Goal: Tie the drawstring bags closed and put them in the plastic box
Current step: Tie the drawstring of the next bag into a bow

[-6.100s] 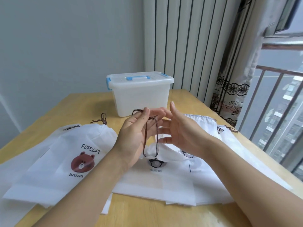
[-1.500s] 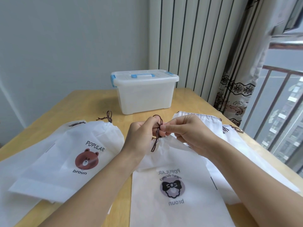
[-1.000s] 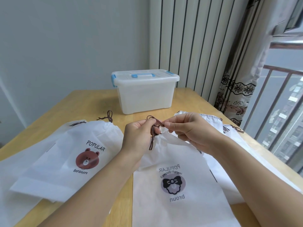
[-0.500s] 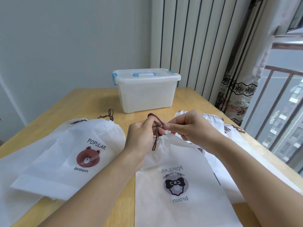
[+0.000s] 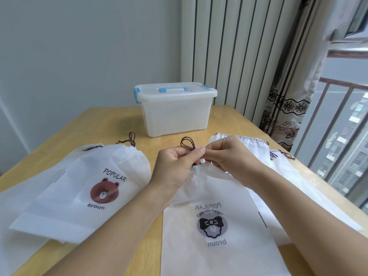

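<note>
Pinching the dark brown drawstring cord (image 5: 188, 145) at the gathered mouth of the nearest white non-woven bag with the black bow print (image 5: 213, 226), the left hand (image 5: 175, 168) and right hand (image 5: 229, 156) meet fingertip to fingertip just below centre frame. Half a second ago a tail of cord hung down between the hands; now only a small loop stands above the fingertips and the hands sit closer together, so the knot looks drawn nearly tight. By my reading this bag is almost tied but not yet boxed.

At left, the white bag with the brown bear print (image 5: 89, 188) lies flat on the wooden table (image 5: 111, 124), its cord bunched at its top. More white bags (image 5: 251, 144) lie beyond the right hand. Farthest back, upper centre, the translucent plastic box with blue latches (image 5: 175, 114) stands with its lid shut; it needs opening before any bag goes in.
</note>
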`<state>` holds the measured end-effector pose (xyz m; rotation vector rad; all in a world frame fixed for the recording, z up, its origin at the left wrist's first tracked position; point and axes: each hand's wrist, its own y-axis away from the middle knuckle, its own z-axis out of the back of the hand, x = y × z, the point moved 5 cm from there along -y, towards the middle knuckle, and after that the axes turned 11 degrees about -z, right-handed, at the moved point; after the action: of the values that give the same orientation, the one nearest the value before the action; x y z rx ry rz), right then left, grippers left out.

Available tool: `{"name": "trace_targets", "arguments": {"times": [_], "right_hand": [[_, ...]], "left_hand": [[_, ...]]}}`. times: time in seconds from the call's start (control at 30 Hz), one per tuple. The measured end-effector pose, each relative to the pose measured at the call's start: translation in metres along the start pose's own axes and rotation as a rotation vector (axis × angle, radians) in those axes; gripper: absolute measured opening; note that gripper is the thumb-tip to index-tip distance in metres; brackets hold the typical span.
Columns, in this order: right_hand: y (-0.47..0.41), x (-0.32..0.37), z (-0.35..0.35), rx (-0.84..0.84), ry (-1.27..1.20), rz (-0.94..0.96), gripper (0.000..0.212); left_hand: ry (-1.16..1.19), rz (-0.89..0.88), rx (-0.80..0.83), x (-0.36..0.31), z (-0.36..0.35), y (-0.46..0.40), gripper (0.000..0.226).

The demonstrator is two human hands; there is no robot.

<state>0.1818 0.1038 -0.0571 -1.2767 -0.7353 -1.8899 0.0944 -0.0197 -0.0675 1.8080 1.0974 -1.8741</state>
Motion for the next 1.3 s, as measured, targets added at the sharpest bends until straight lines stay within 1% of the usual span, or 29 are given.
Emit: {"name": "trace_targets", "arguments": {"times": [0.1,0.2,0.27,0.37,0.47,0.57,0.67,0.73,0.8,0.87,1.0,1.13,1.23,1.3], "right_hand": [[-0.001,0.000,0.001,0.022,0.048,0.024,0.026],[0.000,0.003,0.000,0.153,0.070,0.053,0.020],[0.000,0.006,0.003,0.191,0.039,0.074,0.018],[0.001,0.011,0.007,0.132,0.011,0.122,0.017],[0.002,0.014,0.007,0.060,0.015,0.147,0.011],[0.000,0.012,0.009,-0.007,0.001,0.143,0.016],[0.001,0.011,0.007,-0.037,0.020,0.137,0.017],[0.000,0.011,0.008,-0.031,0.023,0.120,0.012],[0.000,0.011,0.009,0.021,0.001,0.099,0.006],[0.001,0.011,0.010,0.060,-0.004,0.085,0.007],[0.001,0.014,0.006,0.020,0.044,0.102,0.004],[0.004,0.014,0.002,0.001,0.113,0.113,0.014],[0.005,0.011,-0.002,0.034,0.003,0.078,0.019],[0.006,0.010,-0.005,0.017,-0.029,0.059,0.018]], "left_hand": [[-0.028,-0.025,-0.067,0.007,0.002,-0.002,0.024],[-0.021,-0.058,-0.120,0.010,0.008,-0.007,0.029],[-0.028,-0.076,-0.125,0.010,0.010,-0.009,0.029],[-0.029,-0.064,-0.106,0.012,0.011,-0.011,0.022],[-0.089,-0.098,-0.080,0.014,0.011,-0.012,0.021],[-0.103,-0.144,-0.056,0.012,0.011,-0.012,0.018],[-0.145,-0.209,-0.030,0.010,0.009,-0.012,0.008],[-0.128,-0.209,-0.042,0.011,0.009,-0.012,0.005],[-0.093,-0.195,-0.049,0.011,0.010,-0.014,0.010],[-0.083,-0.176,-0.058,0.012,0.012,-0.014,0.012],[-0.034,-0.143,-0.016,0.012,0.013,-0.014,0.008],[0.049,-0.130,-0.048,0.011,0.013,-0.014,0.013],[0.060,-0.136,-0.070,0.011,0.014,-0.013,0.007],[0.045,-0.150,-0.076,0.009,0.014,-0.012,0.005]]}}
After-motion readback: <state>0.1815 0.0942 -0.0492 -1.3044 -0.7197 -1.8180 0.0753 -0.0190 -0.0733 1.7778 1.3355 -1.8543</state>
